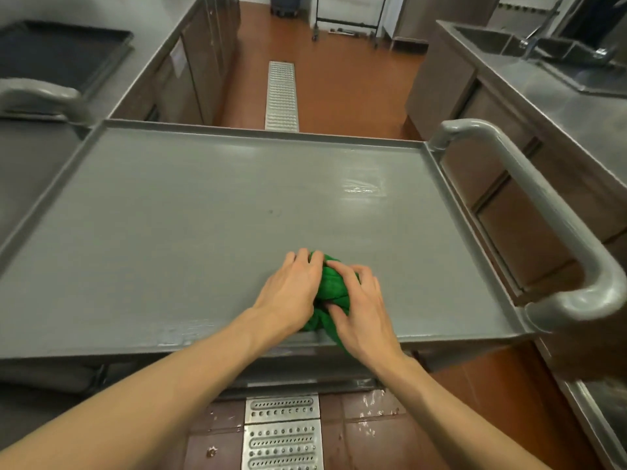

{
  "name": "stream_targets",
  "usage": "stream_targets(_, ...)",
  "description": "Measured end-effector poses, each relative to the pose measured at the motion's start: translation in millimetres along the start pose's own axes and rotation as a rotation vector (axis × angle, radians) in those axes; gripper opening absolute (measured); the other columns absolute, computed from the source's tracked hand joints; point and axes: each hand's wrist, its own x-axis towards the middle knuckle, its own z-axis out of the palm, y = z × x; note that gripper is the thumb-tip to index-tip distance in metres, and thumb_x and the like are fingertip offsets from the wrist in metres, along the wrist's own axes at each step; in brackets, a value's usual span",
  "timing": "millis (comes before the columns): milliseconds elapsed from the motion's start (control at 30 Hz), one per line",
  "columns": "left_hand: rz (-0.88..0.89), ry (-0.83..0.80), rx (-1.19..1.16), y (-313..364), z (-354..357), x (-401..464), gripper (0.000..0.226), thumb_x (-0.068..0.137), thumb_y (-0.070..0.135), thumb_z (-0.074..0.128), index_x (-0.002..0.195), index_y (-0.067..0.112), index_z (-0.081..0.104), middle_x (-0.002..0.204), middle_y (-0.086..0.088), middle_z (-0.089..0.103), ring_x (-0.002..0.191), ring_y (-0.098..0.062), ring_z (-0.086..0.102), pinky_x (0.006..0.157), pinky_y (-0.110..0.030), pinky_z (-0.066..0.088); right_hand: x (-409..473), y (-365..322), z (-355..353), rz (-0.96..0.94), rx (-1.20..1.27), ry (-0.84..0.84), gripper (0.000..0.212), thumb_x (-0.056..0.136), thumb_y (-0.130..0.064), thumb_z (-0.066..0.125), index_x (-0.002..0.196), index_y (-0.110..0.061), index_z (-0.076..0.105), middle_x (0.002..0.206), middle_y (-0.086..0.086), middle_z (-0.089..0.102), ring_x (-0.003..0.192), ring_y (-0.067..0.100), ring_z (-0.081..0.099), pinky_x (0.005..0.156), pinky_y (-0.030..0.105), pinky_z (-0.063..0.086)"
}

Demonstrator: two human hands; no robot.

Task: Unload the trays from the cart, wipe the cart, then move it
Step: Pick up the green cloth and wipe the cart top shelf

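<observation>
A grey cart (190, 205) stands in front of me, its flat top shelf bare except for a bunched green cloth (334, 290) near the front edge. My left hand (291, 293) presses on the cloth's left side and my right hand (359, 313) grips its right side. A wet streak shines on the shelf at the right rear. The cart's grey handle (549, 212) curves along its right side, and another handle (44, 96) shows at the left. A dark tray (57, 52) lies on the steel counter at the far left.
Steel counters (576, 106) run down both sides, the right one with a sink (492, 39). A floor drain grate (281, 96) runs along the orange aisle beyond the cart, and another grate (281, 432) lies at my feet. A wheeled rack (349, 18) stands at the aisle's far end.
</observation>
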Motion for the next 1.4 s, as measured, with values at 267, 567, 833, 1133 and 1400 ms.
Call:
stream_targets(267,-0.233,0.049,0.107,-130,-51,-81,0.055,0.076,-0.006,0.056,0.126,0.01,0.039,0.118,-0.009,0.046,0.113,-0.028,0.045,0.088,-0.044,0.049,24,-118,101,-0.201,0.052,-0.156,0.073,0.076,-0.01,0.061,0.141,-0.035,0.038,0.125,0.004,0.045,0.114,0.026,0.044,0.101,0.046,0.041)
stream_targets(567,-0.506,0.076,0.323,-236,-96,-176,0.046,0.084,0.0,0.051,0.126,0.011,0.036,0.12,-0.004,0.048,0.115,-0.022,0.05,0.081,-0.034,0.049,31,-249,196,-0.405,0.051,-0.351,0.075,0.078,-0.008,0.062,0.145,-0.031,0.036,0.134,0.003,0.044,0.119,0.026,0.041,0.103,0.043,0.035)
stream_targets(833,-0.631,0.124,0.356,-286,-108,-208,0.047,0.08,-0.002,0.051,0.125,0.009,0.039,0.117,-0.008,0.05,0.108,-0.024,0.053,0.073,-0.035,0.048,31,-309,236,-0.448,0.109,-0.388,0.073,0.073,0.001,0.058,0.14,-0.024,0.043,0.129,0.008,0.049,0.112,0.032,0.045,0.102,0.046,0.038)
stream_targets(1133,-0.721,0.247,0.16,-295,-98,-206,0.057,0.071,0.001,0.061,0.126,0.008,0.046,0.109,-0.013,0.051,0.104,-0.033,0.054,0.079,-0.047,0.051,43,-321,238,-0.323,0.299,-0.428,0.067,0.07,0.008,0.052,0.127,-0.025,0.058,0.118,0.01,0.058,0.108,0.032,0.052,0.1,0.035,0.042)
stream_targets(1400,-0.834,0.471,-0.371,-241,-121,-228,0.079,0.047,0.053,0.058,0.124,0.038,0.051,0.113,-0.007,0.057,0.114,-0.028,0.052,0.1,-0.045,0.043,40,-308,180,-0.129,0.845,-0.557,0.047,0.07,0.017,0.069,0.111,-0.007,0.069,0.097,0.005,0.069,0.085,0.012,0.064,0.08,0.019,0.052)
